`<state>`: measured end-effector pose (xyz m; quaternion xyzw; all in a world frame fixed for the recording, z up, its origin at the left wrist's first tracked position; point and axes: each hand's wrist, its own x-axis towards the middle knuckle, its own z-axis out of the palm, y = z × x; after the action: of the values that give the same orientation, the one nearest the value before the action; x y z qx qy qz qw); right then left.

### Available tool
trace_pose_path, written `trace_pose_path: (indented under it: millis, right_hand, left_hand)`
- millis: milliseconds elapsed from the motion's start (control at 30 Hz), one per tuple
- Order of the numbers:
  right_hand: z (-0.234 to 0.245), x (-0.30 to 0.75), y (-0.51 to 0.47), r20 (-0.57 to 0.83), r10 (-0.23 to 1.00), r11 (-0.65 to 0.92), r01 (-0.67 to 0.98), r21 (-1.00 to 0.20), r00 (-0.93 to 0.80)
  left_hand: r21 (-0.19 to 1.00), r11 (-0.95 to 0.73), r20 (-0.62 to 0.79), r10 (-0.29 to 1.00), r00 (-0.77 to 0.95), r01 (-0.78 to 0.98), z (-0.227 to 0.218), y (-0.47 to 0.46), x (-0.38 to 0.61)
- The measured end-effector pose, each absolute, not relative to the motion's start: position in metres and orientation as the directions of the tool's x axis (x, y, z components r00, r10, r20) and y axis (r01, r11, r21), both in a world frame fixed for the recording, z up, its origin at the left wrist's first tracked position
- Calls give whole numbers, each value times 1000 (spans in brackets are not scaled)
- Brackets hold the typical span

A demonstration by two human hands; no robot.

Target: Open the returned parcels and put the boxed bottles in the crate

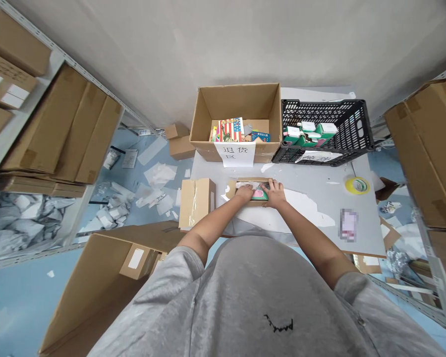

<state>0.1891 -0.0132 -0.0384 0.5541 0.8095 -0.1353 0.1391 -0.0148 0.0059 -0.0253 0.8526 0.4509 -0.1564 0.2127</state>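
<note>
The left hand (244, 192) was hemmed in by a taped carton (196, 203), which was set just beside it on the grey table (319, 208). Forward reach was blocked by an open cardboard box (234, 104) and a black plastic crate (319, 105), placed side by side. To the right of the right hand (273, 193), passage over the tabletop was bounded by a yellow tape roll (357, 185) and a blurred packet (348, 224).

the person's fingers (246, 189) cover most of the green-and-pink item (259, 193) in the small carton (231, 189).
</note>
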Motion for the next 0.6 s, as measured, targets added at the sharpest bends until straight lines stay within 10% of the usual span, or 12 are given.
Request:
trace_pose_path:
  millis: [600]
  right_hand:
    - [-41, 215, -21, -185, 851, 399, 834, -381, -492]
  left_hand:
    - [232, -576, -397, 679, 617, 784, -16, 11, -30]
